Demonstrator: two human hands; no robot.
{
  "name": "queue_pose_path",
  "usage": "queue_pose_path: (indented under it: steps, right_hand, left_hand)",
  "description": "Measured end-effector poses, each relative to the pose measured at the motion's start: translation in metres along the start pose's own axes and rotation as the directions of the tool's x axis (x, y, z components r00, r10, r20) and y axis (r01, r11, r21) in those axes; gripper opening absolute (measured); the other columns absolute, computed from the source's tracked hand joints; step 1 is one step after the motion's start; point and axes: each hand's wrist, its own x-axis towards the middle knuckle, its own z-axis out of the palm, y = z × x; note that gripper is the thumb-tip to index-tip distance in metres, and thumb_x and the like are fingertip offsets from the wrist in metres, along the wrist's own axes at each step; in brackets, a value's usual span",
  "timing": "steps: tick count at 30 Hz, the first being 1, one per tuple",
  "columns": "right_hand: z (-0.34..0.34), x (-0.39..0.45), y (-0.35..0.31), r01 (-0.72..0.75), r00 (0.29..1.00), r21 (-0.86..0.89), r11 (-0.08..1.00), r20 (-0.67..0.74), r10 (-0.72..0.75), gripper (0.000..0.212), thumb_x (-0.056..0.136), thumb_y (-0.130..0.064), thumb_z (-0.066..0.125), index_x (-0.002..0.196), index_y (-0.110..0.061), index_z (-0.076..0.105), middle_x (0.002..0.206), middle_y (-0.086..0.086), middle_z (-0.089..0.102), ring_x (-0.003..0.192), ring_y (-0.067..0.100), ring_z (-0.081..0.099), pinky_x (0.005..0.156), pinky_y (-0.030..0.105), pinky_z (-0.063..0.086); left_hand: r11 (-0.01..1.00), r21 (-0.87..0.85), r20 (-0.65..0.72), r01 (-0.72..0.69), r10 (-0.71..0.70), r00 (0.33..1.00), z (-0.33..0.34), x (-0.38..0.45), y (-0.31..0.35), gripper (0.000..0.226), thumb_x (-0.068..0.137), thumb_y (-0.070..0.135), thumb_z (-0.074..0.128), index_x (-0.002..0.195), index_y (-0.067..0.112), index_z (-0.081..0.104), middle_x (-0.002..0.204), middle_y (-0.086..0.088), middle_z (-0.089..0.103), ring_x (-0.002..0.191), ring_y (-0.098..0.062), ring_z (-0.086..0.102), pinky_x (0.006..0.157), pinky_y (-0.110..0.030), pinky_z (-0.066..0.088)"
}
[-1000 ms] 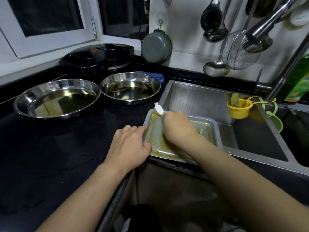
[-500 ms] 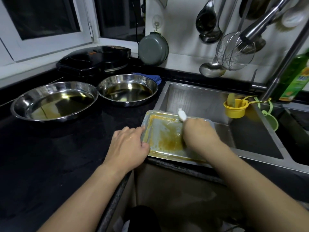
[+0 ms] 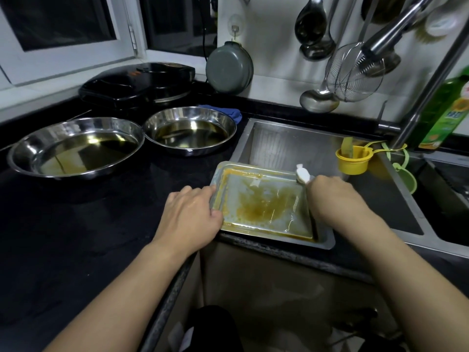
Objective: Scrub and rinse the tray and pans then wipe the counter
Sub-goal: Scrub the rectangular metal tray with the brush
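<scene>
Glossy black counter [image 3: 76, 237], rectangular greasy steel tray [image 3: 327, 241]

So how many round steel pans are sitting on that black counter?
2. The larger pan is at the far left; the smaller pan is just right of it, beside the sink. Both hold brownish liquid. None seems hidden.

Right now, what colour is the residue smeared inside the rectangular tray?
Orange-brown, on the rectangular tray; the head view shows it.
</scene>
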Motion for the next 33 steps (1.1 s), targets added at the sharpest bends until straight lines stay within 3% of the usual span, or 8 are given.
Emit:
queue_pose_path:
  steps: [6,8,11,13,20,27,30,33]
  right_hand:
    - [0.004,0.014,-0.046,0.247,0.968,-0.035,0.968,-0.032,-0.248,0.023,0.099,-0.013,0.042,0.113,-0.021,0.059,0.09,0.008,0.058,0.077,0.03,0.052,0.067,0.034,0.038]
    - [0.0,0.013,-0.037,0.239,0.971,-0.054,0.97,-0.021,-0.24,0.019,0.1,-0.014,0.044,0.107,-0.025,0.059,0.091,0.007,0.057,0.08,0.032,0.056,0.068,0.036,0.041]
    - [-0.006,0.012,-0.001,0.078,0.996,-0.1,0.992,-0.037,-0.082,0.034,0.097,-0.018,0.048,0.124,-0.03,0.066,0.107,0.011,0.066,0.095,0.036,0.065,0.069,0.036,0.043]
    - [-0.011,0.016,0.026,0.012,1.0,-0.126,0.992,-0.028,-0.015,0.037,0.094,-0.018,0.051,0.125,-0.031,0.068,0.105,0.01,0.067,0.089,0.033,0.065,0.069,0.036,0.049]
    - [-0.025,0.026,0.036,0.211,0.968,0.133,0.968,0.108,-0.225,0.046,0.099,-0.011,0.055,0.127,-0.046,0.064,0.134,-0.005,0.065,0.117,0.021,0.062,0.095,0.036,0.053]
    - [-0.031,0.048,0.026,0.051,0.989,-0.049,0.997,0.139,-0.044,0.03,0.099,-0.041,0.055,0.126,-0.037,0.068,0.122,0.007,0.067,0.103,0.03,0.065,0.089,0.045,0.055]
    - [-0.033,0.062,0.003,0.121,0.981,-0.086,0.989,0.161,-0.106,0.041,0.093,-0.055,0.053,0.123,-0.032,0.069,0.124,0.011,0.066,0.109,0.034,0.063,0.091,0.042,0.053]
    - [-0.029,0.072,-0.034,0.283,0.945,-0.046,0.958,0.182,-0.27,0.033,0.094,-0.049,0.053,0.123,-0.042,0.068,0.125,0.007,0.065,0.111,0.034,0.063,0.085,0.036,0.05]
  left_hand:
    - [1.0,-0.008,0.001,-0.007,0.007,1.0,0.0,0.0,-0.001,0.063,0.087,0.034,0.047,0.148,0.018,0.051,0.102,0.005,0.065,0.099,-0.018,0.05,0.098,-0.038,0.037]
    - [1.0,-0.002,0.005,0.0,0.0,1.0,-0.001,0.0,0.0,0.062,0.088,0.033,0.049,0.148,0.018,0.05,0.103,0.005,0.066,0.1,-0.018,0.051,0.098,-0.038,0.037]
    - [1.0,-0.002,0.005,0.004,-0.004,1.0,-0.002,0.0,0.001,0.061,0.09,0.031,0.052,0.149,0.019,0.049,0.104,0.005,0.066,0.101,-0.019,0.051,0.098,-0.038,0.037]
    - [1.0,0.0,0.005,0.005,-0.005,1.0,-0.002,0.0,0.0,0.063,0.087,0.034,0.047,0.149,0.019,0.05,0.102,0.005,0.066,0.1,-0.019,0.051,0.097,-0.038,0.037]
    - [1.0,-0.019,0.0,0.003,-0.003,1.0,-0.001,0.0,-0.002,0.066,0.085,0.034,0.046,0.149,0.02,0.05,0.097,0.008,0.063,0.093,-0.014,0.045,0.097,-0.037,0.037]
    - [0.999,-0.044,0.042,0.018,-0.016,0.999,-0.002,0.001,-0.003,0.063,0.092,0.03,0.051,0.154,0.022,0.042,0.109,0.006,0.062,0.106,-0.016,0.048,0.104,-0.036,0.032]
    - [0.998,-0.047,0.065,0.04,-0.036,0.997,-0.002,0.003,-0.002,0.064,0.093,0.029,0.05,0.156,0.022,0.039,0.111,0.006,0.061,0.108,-0.016,0.046,0.107,-0.036,0.03]
    - [0.998,-0.041,0.073,0.045,-0.041,0.996,-0.002,0.003,-0.003,0.065,0.093,0.029,0.051,0.157,0.022,0.038,0.107,0.007,0.059,0.107,-0.016,0.045,0.106,-0.035,0.03]
